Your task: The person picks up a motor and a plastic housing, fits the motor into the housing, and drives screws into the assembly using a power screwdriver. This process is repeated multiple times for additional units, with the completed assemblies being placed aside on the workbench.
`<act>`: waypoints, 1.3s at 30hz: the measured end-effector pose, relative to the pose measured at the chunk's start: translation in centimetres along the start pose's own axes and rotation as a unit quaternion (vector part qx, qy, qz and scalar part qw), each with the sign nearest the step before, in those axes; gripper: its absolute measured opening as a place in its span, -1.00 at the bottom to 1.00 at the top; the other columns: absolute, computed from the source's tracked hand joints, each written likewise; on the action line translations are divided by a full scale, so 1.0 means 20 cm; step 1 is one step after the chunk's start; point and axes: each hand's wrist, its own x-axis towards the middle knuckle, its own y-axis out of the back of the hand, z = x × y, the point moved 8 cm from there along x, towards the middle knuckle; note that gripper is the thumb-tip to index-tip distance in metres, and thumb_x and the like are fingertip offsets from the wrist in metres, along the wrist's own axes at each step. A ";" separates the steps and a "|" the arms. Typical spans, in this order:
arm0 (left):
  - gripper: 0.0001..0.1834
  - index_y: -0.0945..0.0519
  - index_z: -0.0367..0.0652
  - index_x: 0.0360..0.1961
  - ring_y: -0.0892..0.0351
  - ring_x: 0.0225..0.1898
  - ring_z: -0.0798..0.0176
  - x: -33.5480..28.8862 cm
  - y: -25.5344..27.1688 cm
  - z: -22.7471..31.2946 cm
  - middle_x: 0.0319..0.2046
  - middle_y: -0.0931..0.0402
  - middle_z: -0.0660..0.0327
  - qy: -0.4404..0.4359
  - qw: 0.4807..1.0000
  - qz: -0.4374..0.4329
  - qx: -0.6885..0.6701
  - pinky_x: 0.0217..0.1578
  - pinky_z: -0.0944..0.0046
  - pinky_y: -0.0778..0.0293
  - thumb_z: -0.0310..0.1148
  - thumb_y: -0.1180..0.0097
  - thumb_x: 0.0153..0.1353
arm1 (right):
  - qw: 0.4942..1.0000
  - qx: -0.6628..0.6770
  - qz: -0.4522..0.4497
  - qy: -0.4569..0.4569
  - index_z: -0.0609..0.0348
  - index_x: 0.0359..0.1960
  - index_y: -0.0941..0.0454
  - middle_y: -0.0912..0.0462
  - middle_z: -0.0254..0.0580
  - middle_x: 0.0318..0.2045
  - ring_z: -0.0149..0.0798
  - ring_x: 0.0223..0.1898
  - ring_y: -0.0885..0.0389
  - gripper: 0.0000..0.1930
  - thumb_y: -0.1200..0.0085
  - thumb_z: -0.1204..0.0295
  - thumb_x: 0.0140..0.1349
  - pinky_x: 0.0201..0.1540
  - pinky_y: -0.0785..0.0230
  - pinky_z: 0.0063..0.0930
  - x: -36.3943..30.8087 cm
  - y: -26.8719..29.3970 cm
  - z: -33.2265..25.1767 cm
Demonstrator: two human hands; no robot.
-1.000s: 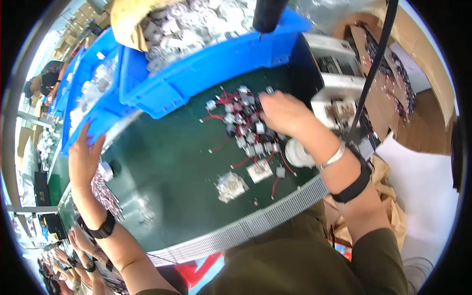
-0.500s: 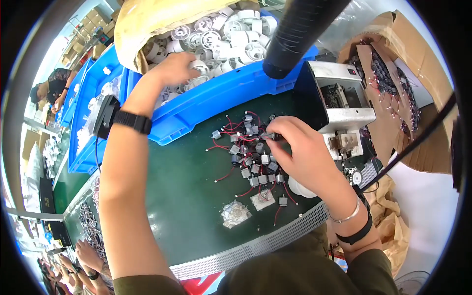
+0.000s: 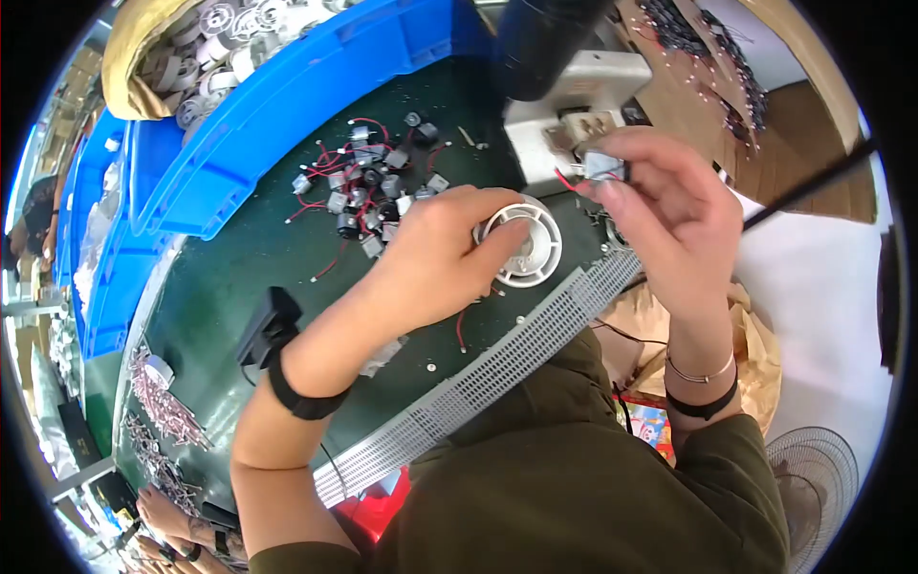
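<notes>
My left hand point(image 3: 435, 251) is closed around a white round plastic housing point(image 3: 546, 245), its open, ribbed end turned up and the thumb pressed into it. To its right, my right hand point(image 3: 681, 212) is raised, pinching a small silver motor point(image 3: 604, 166) between thumb and fingers. A red wire point(image 3: 565, 180) trails from that motor. The two parts are apart. Beyond my left hand, a loose pile of similar small motors point(image 3: 337, 202) with red and black wires lies on the green table point(image 3: 287, 273).
A blue bin point(image 3: 320, 91) of white housings point(image 3: 218, 81) stands far left. Behind my right hand is a whitish metal machine point(image 3: 598, 77), with a black cylinder point(image 3: 550, 43) overhead. A perforated metal strip point(image 3: 459, 392) edges the table. Another person's hand point(image 3: 163, 512) shows lower left.
My left hand has come out of the blue bin and now holds a white housing near me. My right hand has moved from the pile to the right with a motor. The view has shifted.
</notes>
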 end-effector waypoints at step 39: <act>-0.32 -0.48 0.10 0.08 -0.50 -0.14 -0.01 -0.25 -0.17 0.14 -0.04 -0.43 -0.04 -0.290 0.864 0.224 0.345 -0.10 0.07 -0.44 -0.05 -0.35 -0.16 | 0.913 -0.208 0.226 0.268 0.35 -0.14 -0.40 -0.51 -0.26 -0.41 -0.45 -0.42 -0.48 -0.56 -0.19 0.21 0.17 -0.42 -0.38 -0.60 0.56 -0.18 -0.31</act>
